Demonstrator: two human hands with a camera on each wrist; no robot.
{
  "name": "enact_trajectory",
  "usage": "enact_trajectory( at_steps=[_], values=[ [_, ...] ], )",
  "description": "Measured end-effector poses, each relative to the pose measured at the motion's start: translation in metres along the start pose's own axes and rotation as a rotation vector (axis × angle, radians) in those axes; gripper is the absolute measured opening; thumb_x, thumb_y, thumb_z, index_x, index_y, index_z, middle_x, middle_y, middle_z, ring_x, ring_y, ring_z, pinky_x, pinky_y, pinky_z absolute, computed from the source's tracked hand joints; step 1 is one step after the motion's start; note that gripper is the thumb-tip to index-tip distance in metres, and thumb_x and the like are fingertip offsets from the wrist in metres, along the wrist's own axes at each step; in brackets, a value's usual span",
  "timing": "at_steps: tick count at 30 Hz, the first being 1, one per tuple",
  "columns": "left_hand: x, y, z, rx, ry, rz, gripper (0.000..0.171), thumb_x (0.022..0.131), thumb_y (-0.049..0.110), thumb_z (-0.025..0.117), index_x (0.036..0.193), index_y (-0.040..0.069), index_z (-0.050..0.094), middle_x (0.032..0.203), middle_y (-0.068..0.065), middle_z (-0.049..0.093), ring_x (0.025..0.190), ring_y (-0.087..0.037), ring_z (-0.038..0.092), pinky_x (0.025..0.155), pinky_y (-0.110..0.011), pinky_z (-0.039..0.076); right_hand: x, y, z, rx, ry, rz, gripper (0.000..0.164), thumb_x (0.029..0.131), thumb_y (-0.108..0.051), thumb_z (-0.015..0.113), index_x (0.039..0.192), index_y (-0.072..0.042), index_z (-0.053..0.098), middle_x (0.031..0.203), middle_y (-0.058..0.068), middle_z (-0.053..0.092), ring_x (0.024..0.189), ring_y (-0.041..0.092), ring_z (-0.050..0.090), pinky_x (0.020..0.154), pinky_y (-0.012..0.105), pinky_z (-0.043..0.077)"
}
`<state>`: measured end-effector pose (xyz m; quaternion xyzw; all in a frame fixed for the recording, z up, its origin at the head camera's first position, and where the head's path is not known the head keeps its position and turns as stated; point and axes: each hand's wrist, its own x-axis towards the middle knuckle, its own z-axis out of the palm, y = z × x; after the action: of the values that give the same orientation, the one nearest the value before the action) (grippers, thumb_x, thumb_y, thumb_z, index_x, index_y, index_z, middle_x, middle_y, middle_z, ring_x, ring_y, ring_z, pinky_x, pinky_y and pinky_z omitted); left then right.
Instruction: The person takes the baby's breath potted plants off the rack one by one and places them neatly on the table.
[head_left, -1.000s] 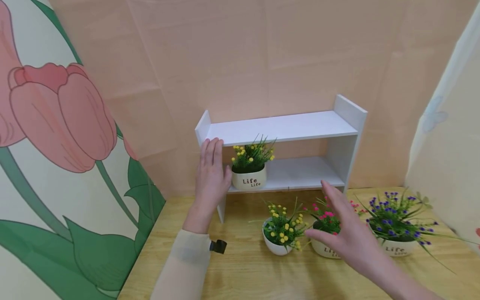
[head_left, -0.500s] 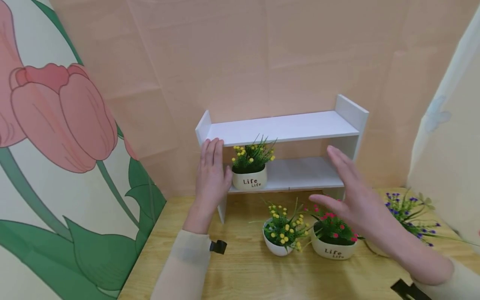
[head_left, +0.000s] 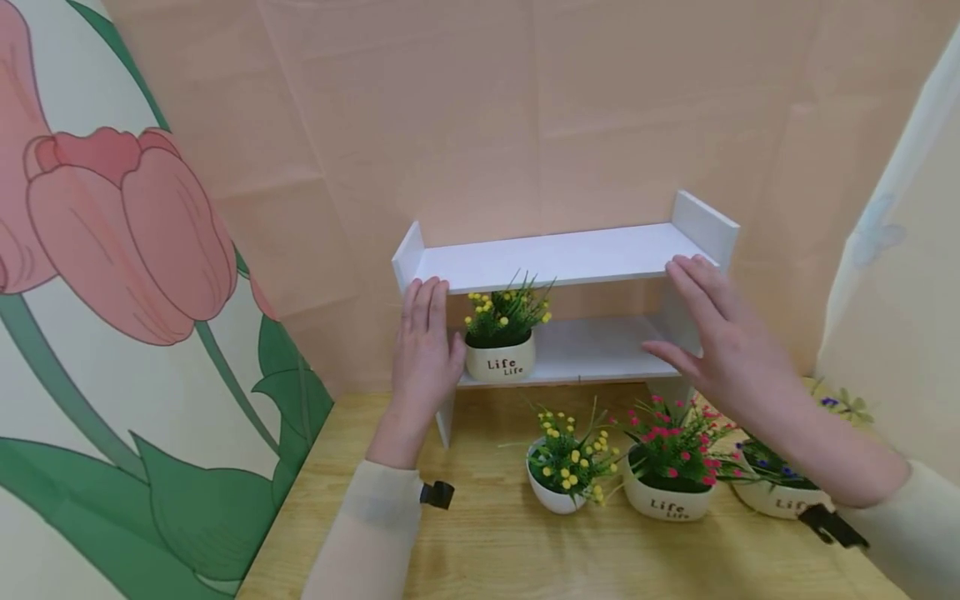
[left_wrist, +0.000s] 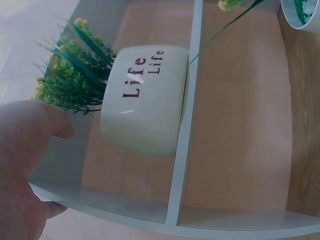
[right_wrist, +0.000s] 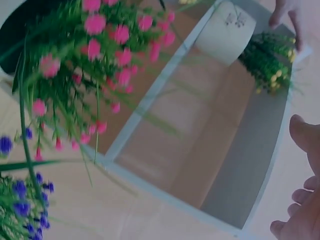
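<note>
A white two-tier shelf [head_left: 555, 255] stands on a wooden table. My left hand [head_left: 426, 358] rests at its left front corner, fingers extended over the edge and thumb spread inward. Beside that thumb, on the lower tier, sits a cream oval pot of yellow flowers [head_left: 501, 360] lettered "Life". In the left wrist view, my left thumb [left_wrist: 47, 117] overlaps the flowers of this pot. My right hand [head_left: 727, 346] is raised with spread thumb and straight fingers, fingertips right at the shelf's right front corner. It holds nothing.
In front of the shelf stand a small white bowl of yellow flowers [head_left: 557, 497], a cream pot of pink flowers [head_left: 669, 500] and a pot of purple flowers [head_left: 776, 498], partly hidden by my right arm. Behind is a pink-beige wall covering [head_left: 480, 108]; a tulip-printed panel [head_left: 127, 233] is at left.
My right hand has moved up and away from above the pink flower pot to the shelf's right front corner. My left hand has stayed in place.
</note>
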<state>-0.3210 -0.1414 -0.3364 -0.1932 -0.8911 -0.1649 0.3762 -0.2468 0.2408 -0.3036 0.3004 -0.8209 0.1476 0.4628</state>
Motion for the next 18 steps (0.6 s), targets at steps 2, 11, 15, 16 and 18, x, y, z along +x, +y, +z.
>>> enact_trajectory(
  at_steps=[2,11,15,16,18],
  values=[
    [0.0,0.0,0.0,-0.002,0.008,0.005,0.086,0.097,0.007,0.076,0.169,0.002,0.029,0.174,-0.017,0.031,0.167,-0.035,0.016,0.134,-0.051,0.024,0.003,0.008,0.0,0.004,0.008,-0.018,0.1,0.108,-0.076,0.042,0.16,0.009,0.047,0.158,0.032,0.049,0.148,0.054,0.046,0.133,0.046,0.029],
    [0.001,-0.001,0.001,0.003,-0.005,-0.007,0.087,0.097,0.007,0.076,0.17,0.003,0.029,0.175,-0.015,0.03,0.168,-0.033,0.014,0.135,-0.049,0.023,0.006,0.03,-0.001,-0.04,-0.019,-0.007,0.104,0.107,-0.08,0.038,0.159,0.01,0.048,0.155,0.033,0.053,0.147,0.057,0.045,0.133,0.055,0.028],
    [0.001,0.0,0.0,0.006,-0.025,-0.018,0.087,0.099,0.009,0.074,0.171,0.005,0.026,0.176,-0.014,0.027,0.169,-0.032,0.011,0.136,-0.047,0.02,0.005,0.038,0.001,-0.051,-0.044,0.013,0.106,0.106,-0.082,0.037,0.16,0.009,0.048,0.156,0.033,0.053,0.15,0.055,0.043,0.134,0.057,0.024],
    [0.001,0.0,0.0,0.007,-0.03,-0.022,0.087,0.1,0.009,0.074,0.172,0.006,0.026,0.176,-0.013,0.027,0.169,-0.031,0.01,0.136,-0.046,0.02,0.005,0.039,0.002,-0.051,-0.052,0.018,0.106,0.106,-0.082,0.037,0.16,0.009,0.047,0.157,0.033,0.053,0.151,0.055,0.042,0.134,0.057,0.023],
    [0.0,-0.001,0.0,0.005,-0.023,-0.019,0.087,0.099,0.009,0.075,0.171,0.005,0.026,0.176,-0.014,0.028,0.169,-0.032,0.011,0.136,-0.047,0.02,0.005,0.042,0.003,-0.053,-0.065,0.028,0.106,0.105,-0.082,0.037,0.16,0.008,0.047,0.157,0.033,0.052,0.152,0.054,0.041,0.134,0.058,0.021]
  ],
)
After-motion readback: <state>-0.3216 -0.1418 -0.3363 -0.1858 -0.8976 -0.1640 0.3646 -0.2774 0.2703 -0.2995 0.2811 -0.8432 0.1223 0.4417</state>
